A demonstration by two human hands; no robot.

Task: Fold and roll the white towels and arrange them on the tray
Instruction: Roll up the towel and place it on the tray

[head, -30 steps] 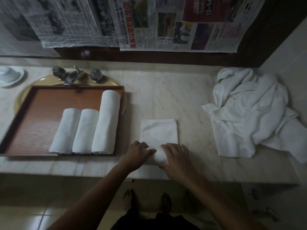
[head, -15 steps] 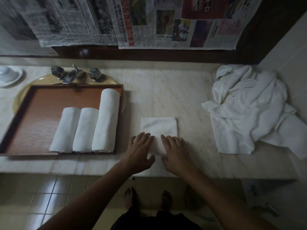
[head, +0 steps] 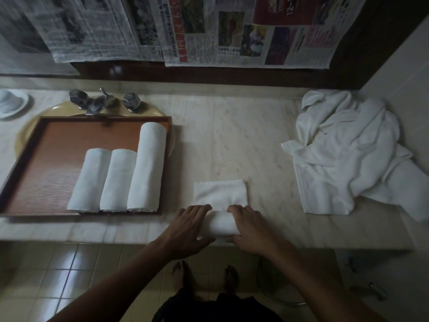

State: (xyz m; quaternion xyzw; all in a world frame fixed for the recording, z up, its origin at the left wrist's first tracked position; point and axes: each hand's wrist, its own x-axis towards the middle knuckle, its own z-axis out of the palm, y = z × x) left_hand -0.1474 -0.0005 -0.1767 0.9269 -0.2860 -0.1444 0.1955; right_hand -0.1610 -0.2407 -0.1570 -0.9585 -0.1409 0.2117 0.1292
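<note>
- White towel (head: 220, 194) lies on the marble counter (head: 232, 140) near the front edge, its near end wound into a thick roll and its far end flat.
- Left hand (head: 188, 226) and right hand (head: 253, 228) press on the two ends of the roll, fingers laid almost straight across its top and thumbs at its near side; neither hand closes round the cloth.
- Just left of the towel, a brown wooden tray (head: 58, 159) holds three finished rolls, side by side and touching: two short rolls (head: 89, 180) and a longer roll (head: 147, 166) against the tray's right rim. The left half of the tray shows bare wood.
- The tray sits across a yellowish sink (head: 162, 112), with a chrome faucet (head: 97, 104) just behind it.
- A heap of loose white towels (head: 348, 154) lies at the counter's right end, well apart from the hands.
- Newspaper sheets (head: 209, 31) hang on the wall above the counter, and a small white dish (head: 11, 104) sits at the far left.
</note>
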